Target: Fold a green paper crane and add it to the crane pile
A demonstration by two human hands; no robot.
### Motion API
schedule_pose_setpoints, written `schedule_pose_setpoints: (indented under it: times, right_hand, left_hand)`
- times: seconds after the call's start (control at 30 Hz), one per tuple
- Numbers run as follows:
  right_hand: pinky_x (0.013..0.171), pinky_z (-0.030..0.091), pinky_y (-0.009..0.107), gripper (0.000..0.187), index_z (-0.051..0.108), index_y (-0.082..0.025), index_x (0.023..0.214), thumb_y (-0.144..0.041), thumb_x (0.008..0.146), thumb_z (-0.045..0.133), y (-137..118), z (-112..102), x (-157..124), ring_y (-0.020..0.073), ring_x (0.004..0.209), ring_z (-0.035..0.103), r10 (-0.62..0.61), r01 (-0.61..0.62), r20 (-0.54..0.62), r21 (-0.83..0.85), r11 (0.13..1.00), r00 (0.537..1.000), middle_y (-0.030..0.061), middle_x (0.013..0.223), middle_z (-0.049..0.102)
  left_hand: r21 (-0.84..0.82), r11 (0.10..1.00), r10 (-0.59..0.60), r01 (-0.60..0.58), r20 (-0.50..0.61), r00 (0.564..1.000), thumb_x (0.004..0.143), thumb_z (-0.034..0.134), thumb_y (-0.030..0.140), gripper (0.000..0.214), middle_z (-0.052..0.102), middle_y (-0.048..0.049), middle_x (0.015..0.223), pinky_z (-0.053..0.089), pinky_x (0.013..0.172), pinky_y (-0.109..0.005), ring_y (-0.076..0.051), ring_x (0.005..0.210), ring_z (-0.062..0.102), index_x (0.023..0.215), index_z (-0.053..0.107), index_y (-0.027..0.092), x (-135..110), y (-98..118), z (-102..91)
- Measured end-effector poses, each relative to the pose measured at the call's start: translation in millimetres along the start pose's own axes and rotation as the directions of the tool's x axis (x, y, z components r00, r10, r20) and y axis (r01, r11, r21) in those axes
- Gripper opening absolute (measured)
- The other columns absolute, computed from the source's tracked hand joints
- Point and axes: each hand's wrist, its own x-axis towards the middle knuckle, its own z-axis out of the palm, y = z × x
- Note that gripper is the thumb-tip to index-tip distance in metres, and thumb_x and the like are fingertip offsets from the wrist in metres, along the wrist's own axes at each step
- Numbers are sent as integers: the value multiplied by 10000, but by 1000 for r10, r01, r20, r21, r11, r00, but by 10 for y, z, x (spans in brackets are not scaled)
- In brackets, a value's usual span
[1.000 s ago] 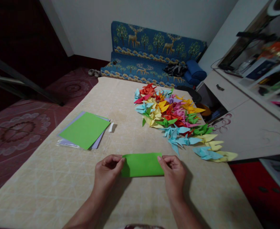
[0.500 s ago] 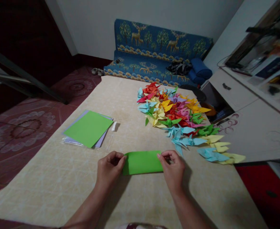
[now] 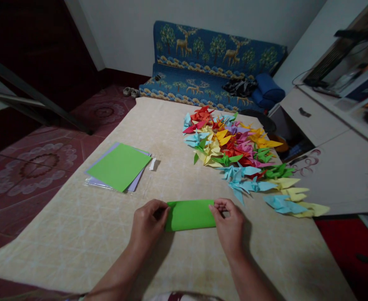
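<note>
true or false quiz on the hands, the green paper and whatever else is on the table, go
1. The left hand and right hand each pinch one end of the folded green paper. True.
2. The cranes lie in a pile left of the green paper. False: they are spread along the right side of the table, farther back.
3. The top sheet of the stack is green. True.
4. The left hand rests on the stack. False: it grips the left end of the green paper, and the stack lies apart from it, farther left and back.
5. The cranes are all one colour. False: they are red, yellow, blue, green, pink and orange.
</note>
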Motion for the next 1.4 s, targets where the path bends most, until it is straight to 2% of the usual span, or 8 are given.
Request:
schedule_pose_setpoints:
  times: [0.3,0.47,0.67,0.8,0.97,1.2,1.3,1.4]
  right_hand:
    - [656,475,293,94,655,-225,819,-260,735,682,-79,-42,22,178,648,628,-58,63,35,-170,983,998,4,685,682]
    - [648,449,291,122,658,-235,846,-262,730,684,-149,-79,40,182,655,627,-81,96,70,-244,965,994,-1,692,686]
    - [642,434,284,159,653,-248,889,-282,735,676,-114,-84,55,184,673,627,-107,135,107,-304,943,988,-8,711,686]
    - [646,425,285,176,649,-257,910,-262,736,676,-101,-78,64,182,667,621,-110,147,128,-327,934,986,-14,712,681]
    - [671,422,296,163,642,-249,909,-235,748,664,-166,-80,61,186,679,616,-118,163,151,-332,929,982,-10,712,678]
    - [705,434,326,155,636,-239,916,-221,763,649,-137,-111,87,195,690,611,-108,162,169,-345,925,980,1,733,675]
    - [832,441,392,134,631,-210,936,-221,806,601,-284,-75,61,244,893,622,-212,227,84,-291,929,974,72,919,691]
    - [1031,363,459,316,554,-187,1189,-303,896,528,-614,93,-74,265,1202,516,-364,373,115,-72,925,924,137,1261,588]
  left_hand:
    - [246,964,-108,98,28,994,762,616,271,89,704,-25,679,400,515,-243,-183,597,644,746,682,214,25,72,-44]
    - [272,953,-146,136,17,989,762,618,271,84,649,7,633,322,470,-231,-159,525,577,828,637,224,47,119,-68]
    - [170,981,84,-93,60,995,794,533,144,163,639,-55,807,446,606,-277,-182,699,592,796,688,193,60,117,-16]
    - [150,930,306,-336,190,933,787,493,82,230,642,-94,815,487,684,-313,-217,791,589,751,703,169,89,156,100]
    - [190,924,284,-331,236,929,796,515,74,172,617,-92,820,506,677,-302,-196,738,580,817,667,150,103,269,254]
    - [-75,947,320,-312,271,908,862,499,107,255,615,-109,914,503,731,-308,-199,832,592,998,709,160,77,241,364]
    - [-144,949,310,-279,280,909,845,550,158,251,617,-125,938,494,766,-358,-223,861,573,1032,717,169,62,200,333]
    - [-437,899,162,-38,248,955,827,606,302,204,635,-119,927,472,851,-405,-244,896,575,921,743,184,-2,313,363]
